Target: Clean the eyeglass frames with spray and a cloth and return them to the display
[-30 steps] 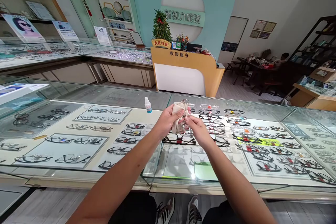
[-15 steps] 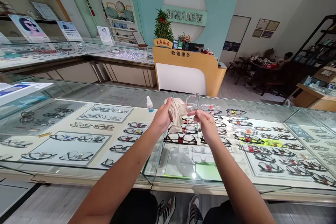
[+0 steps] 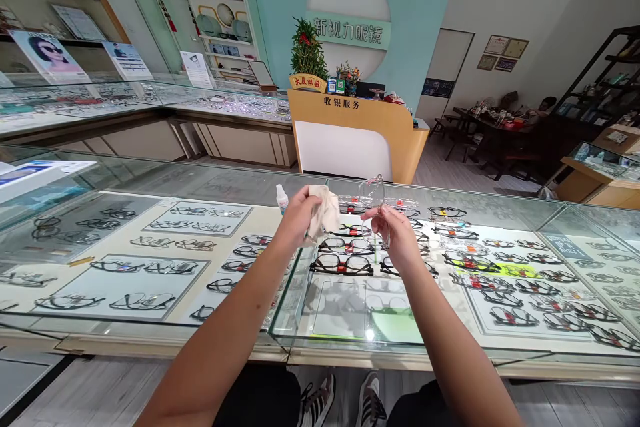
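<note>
Clock positions are read from the midpoint between the two hands, twelve o'clock pointing directly away from the wearer.

The hands are apart, and each is closed on an object. The left hand (image 3: 299, 213), at nine o'clock, grips a pale beige cloth (image 3: 326, 213), bunched and draped toward the centre. The right hand (image 3: 397, 233), at three o'clock, pinches a pair of clear spectacles (image 3: 371, 193) between thumb and fingers, one lens rim raised above the fingers. Cloth and spectacles are not touching; both are above the glass tabletop (image 3: 200, 180).

A white bottle (image 3: 281, 197) stands between nine and ten o'clock, just beside the left hand, its base partly hidden. Dark-framed spectacles with a red tag (image 3: 342, 265) lie at six o'clock, near the hands. A pale tray (image 3: 135, 285) bearing four spectacles is between eight and nine o'clock; further rows of frames occupy the case around four o'clock. A light green panel (image 3: 395, 324) is at five o'clock.

Across the room, a wooden service desk (image 3: 407, 130) stands at twelve, with a leafy plant (image 3: 307, 53) slightly left of that bearing.
</note>
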